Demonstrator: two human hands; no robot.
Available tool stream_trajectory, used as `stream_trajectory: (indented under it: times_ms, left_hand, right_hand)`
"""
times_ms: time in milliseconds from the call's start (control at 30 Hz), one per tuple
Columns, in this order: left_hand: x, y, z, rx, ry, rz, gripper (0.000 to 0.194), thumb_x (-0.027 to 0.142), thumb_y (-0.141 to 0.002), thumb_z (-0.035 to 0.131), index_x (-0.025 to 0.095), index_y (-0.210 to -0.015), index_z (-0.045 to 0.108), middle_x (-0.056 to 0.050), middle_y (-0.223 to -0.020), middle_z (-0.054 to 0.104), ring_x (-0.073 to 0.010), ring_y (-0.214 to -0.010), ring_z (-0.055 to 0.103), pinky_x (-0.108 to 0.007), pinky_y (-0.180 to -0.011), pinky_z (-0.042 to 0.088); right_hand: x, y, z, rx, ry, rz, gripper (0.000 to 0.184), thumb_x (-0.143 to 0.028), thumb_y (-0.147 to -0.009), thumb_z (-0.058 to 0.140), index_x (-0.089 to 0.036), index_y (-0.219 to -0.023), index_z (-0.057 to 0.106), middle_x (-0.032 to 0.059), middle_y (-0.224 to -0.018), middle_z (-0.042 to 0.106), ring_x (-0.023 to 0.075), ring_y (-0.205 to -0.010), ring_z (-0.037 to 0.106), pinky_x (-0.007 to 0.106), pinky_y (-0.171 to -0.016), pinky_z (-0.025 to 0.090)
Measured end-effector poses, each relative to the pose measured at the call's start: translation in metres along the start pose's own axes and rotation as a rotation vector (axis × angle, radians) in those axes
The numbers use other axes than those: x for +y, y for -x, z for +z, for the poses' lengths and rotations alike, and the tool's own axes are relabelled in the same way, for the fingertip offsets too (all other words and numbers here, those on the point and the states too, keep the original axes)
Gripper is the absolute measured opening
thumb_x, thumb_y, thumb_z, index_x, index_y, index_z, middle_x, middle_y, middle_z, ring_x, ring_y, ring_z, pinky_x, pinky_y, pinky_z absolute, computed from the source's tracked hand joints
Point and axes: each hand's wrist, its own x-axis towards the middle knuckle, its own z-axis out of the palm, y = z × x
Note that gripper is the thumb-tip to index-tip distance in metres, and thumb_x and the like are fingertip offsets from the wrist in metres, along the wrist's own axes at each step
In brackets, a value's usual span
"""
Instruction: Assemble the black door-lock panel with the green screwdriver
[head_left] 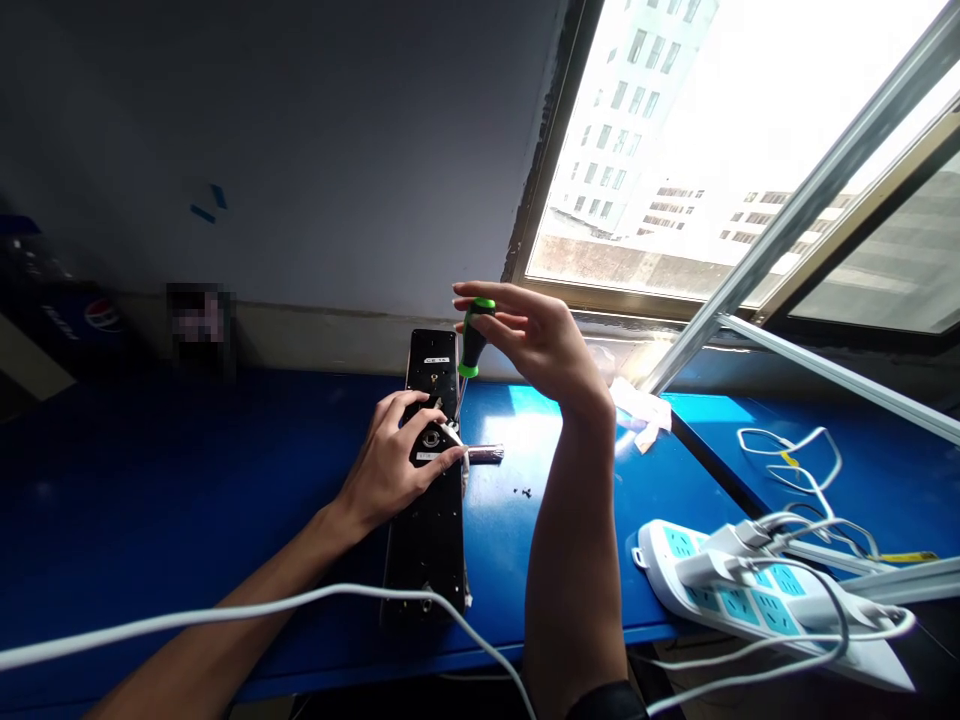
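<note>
My right hand (532, 335) is raised and holds a screwdriver (472, 338) with a green and black handle by its grip, the thin shaft pointing down toward the lock. Below it, a black electronic door lock panel (427, 560) lies flat on the blue table (510, 530). My left hand (394, 465) rests over the panel's middle, its fingers gripping there near a short silver lever handle (484, 455) and a whitish strip (452, 434). The shaft tip is hidden near those fingers. Several tiny dark screws (521, 492) lie just right of the panel.
A white power strip (727, 585) with blue sockets and plugged-in leads sits at the table's right corner, beside loose white cables (795, 460). A white cable (292, 600) crosses over my left forearm. Crumpled white paper (641, 412) lies by the window frame (551, 285) behind.
</note>
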Motion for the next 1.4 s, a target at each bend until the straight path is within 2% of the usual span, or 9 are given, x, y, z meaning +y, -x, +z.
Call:
stream_trajectory:
  times_ms: [133, 333, 467, 533, 667, 867, 1067, 1267, 1400]
  left_hand:
    - [0.001, 0.0, 0.0, -0.004, -0.002, -0.004, 0.042, 0.056, -0.092, 0.07, 0.025, -0.119, 0.068, -0.012, -0.141, 0.056, -0.037, -0.139, 0.044, -0.058, -0.114, 0.046]
    - [0.001, 0.001, 0.004, 0.015, -0.024, -0.03, 0.045, 0.055, -0.086, 0.078, 0.026, -0.118, 0.069, -0.013, -0.147, 0.05, -0.041, -0.144, 0.039, -0.064, -0.117, 0.041]
    - [0.0, 0.001, 0.005, -0.021, 0.039, -0.103, 0.052, 0.056, -0.079, 0.083, 0.027, -0.12, 0.068, -0.012, -0.156, 0.042, -0.0413, -0.144, 0.043, -0.063, -0.117, 0.043]
    - [-0.001, 0.001, 0.005, -0.026, 0.063, -0.119, 0.053, 0.054, -0.078, 0.084, 0.027, -0.12, 0.067, -0.011, -0.157, 0.04, -0.04, -0.143, 0.046, -0.061, -0.118, 0.044]
    - [-0.001, 0.001, 0.005, -0.03, 0.085, -0.128, 0.053, 0.053, -0.078, 0.084, 0.027, -0.12, 0.067, -0.011, -0.157, 0.04, -0.0385, -0.141, 0.05, -0.058, -0.117, 0.046]
    - [0.001, 0.002, 0.004, -0.036, 0.093, -0.145, 0.051, 0.052, -0.078, 0.084, 0.027, -0.12, 0.067, -0.01, -0.157, 0.04, -0.0384, -0.142, 0.049, -0.058, -0.119, 0.045]
    - [0.002, 0.001, 0.004, -0.036, 0.094, -0.15, 0.053, 0.052, -0.078, 0.084, 0.027, -0.121, 0.067, -0.01, -0.157, 0.04, -0.0363, -0.142, 0.05, -0.055, -0.119, 0.045]
    - [0.005, 0.002, 0.002, -0.041, 0.088, -0.162, 0.052, 0.053, -0.078, 0.084, 0.027, -0.12, 0.068, -0.009, -0.156, 0.04, -0.037, -0.142, 0.049, -0.056, -0.12, 0.045]
    - [0.004, 0.002, 0.003, -0.04, 0.105, -0.164, 0.052, 0.053, -0.078, 0.084, 0.027, -0.12, 0.067, -0.009, -0.157, 0.038, -0.0362, -0.142, 0.05, -0.053, -0.12, 0.046]
  right_hand:
    - [0.001, -0.001, 0.003, 0.116, 0.123, 0.01, 0.034, -0.04, -0.087, 0.08, -0.024, -0.116, 0.078, 0.0049, -0.119, 0.077, 0.0205, -0.103, 0.071, 0.034, -0.086, 0.061]
    - [-0.001, -0.002, 0.002, -0.085, -0.116, 0.022, 0.039, -0.038, -0.097, 0.066, -0.026, -0.134, 0.07, 0.0042, -0.135, 0.073, 0.0227, -0.119, 0.071, 0.042, -0.104, 0.059]
    - [-0.001, -0.002, 0.003, 0.059, 0.015, -0.007, 0.033, -0.035, -0.084, 0.083, -0.024, -0.115, 0.079, 0.0035, -0.117, 0.079, 0.0226, -0.107, 0.074, 0.037, -0.092, 0.063]
    - [-0.001, -0.002, 0.004, 0.084, 0.047, 0.009, 0.034, -0.04, -0.087, 0.079, -0.022, -0.116, 0.079, 0.0058, -0.118, 0.078, 0.0232, -0.108, 0.073, 0.036, -0.088, 0.063]
    - [-0.001, -0.001, 0.003, -0.015, -0.046, 0.025, 0.037, -0.04, -0.1, 0.062, -0.024, -0.132, 0.072, 0.0055, -0.132, 0.074, 0.0226, -0.122, 0.07, 0.04, -0.102, 0.059]
    - [-0.001, -0.001, 0.0, 0.036, -0.004, -0.034, 0.029, -0.037, -0.086, 0.082, -0.023, -0.112, 0.08, 0.0051, -0.116, 0.077, 0.0224, -0.11, 0.072, 0.037, -0.094, 0.062]
    - [-0.007, 0.002, -0.002, -0.157, -0.138, -0.013, 0.038, -0.026, -0.099, 0.064, -0.024, -0.136, 0.068, 0.005, -0.139, 0.07, 0.0219, -0.131, 0.065, 0.042, -0.115, 0.052]
    - [-0.01, 0.001, 0.001, 0.007, 0.066, 0.007, 0.027, -0.028, -0.083, 0.084, -0.023, -0.108, 0.078, 0.0043, -0.112, 0.074, 0.0206, -0.103, 0.071, 0.035, -0.089, 0.063]
    - [-0.014, 0.003, -0.001, -0.022, 0.045, 0.039, 0.028, -0.028, -0.085, 0.082, -0.022, -0.111, 0.076, 0.0046, -0.116, 0.074, 0.0218, -0.112, 0.07, 0.036, -0.095, 0.061]
